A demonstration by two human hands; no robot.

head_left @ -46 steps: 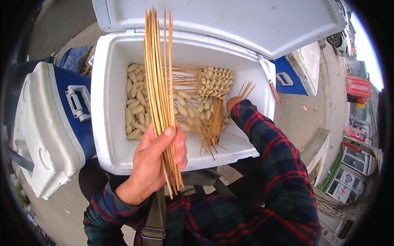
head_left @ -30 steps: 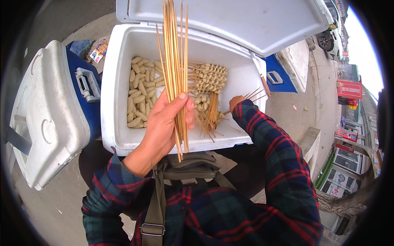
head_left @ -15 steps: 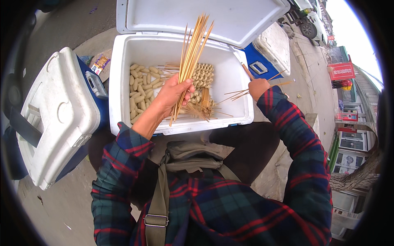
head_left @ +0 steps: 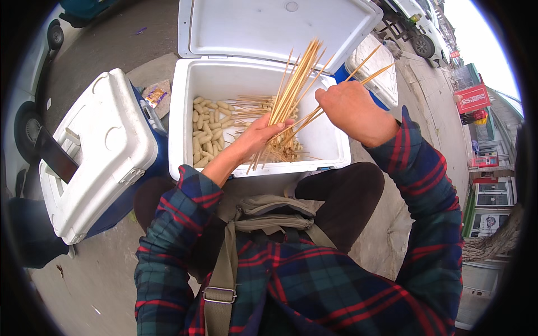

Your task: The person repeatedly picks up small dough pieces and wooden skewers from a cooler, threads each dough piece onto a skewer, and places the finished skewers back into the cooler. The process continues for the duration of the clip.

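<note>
My left hand (head_left: 259,134) is closed around a thick bundle of bamboo skewers (head_left: 300,75), which stands tilted over the open white cooler box (head_left: 330,147). My right hand (head_left: 354,107) is closed on a few loose skewers (head_left: 367,60). Their lower ends cross in front of the bundle, close to my left fingers. Inside the cooler, pale sausage-shaped pieces (head_left: 208,134) lie at the left, beside more skewers (head_left: 246,106) with their sticks pointing left. Much of the food at the middle is hidden behind my left hand and the bundle.
The cooler's raised lid (head_left: 252,28) stands at its far side. A second white-and-blue cooler (head_left: 106,151) is at my left, and another (head_left: 378,67) sits beyond the right corner. A beige bag (head_left: 274,215) rests on my lap. Parked vehicles stand farther off.
My right hand has moved left and up from the cooler's right rim, bringing its skewers across to the bundle. The bundle in my left hand has shifted right and slightly down.
</note>
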